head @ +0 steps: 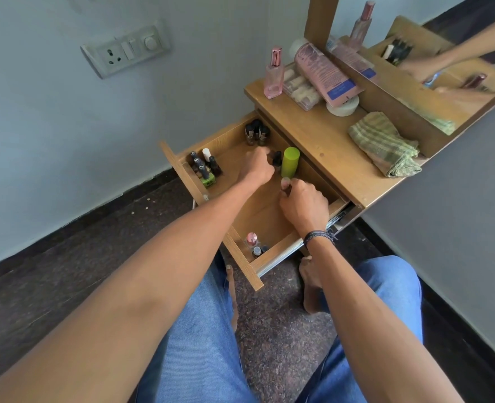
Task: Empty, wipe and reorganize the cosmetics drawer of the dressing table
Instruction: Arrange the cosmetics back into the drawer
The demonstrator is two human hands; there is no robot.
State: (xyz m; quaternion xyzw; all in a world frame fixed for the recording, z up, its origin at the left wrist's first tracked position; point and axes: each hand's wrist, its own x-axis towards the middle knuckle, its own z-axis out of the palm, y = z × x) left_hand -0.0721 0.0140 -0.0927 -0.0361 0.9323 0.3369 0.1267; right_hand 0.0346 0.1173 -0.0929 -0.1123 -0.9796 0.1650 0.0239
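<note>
A white switch plate [125, 49] is sitting tilted on the pale blue-grey wall [51, 126], carrying a three-pin socket, a rocker switch and a round dial side by side. A dark skirting band [66, 225] is running along the foot of that wall, meeting a dark speckled stone floor [284, 344]. A few pale crumbs [138, 205] are lying on the floor just beside the skirting. A greyer wall [458, 213] is closing off the right side, with its own dark band below. Blue jeans [199, 359] are covering both legs at the bottom, and a bare foot [310, 286] is resting on the floor between them.
</note>
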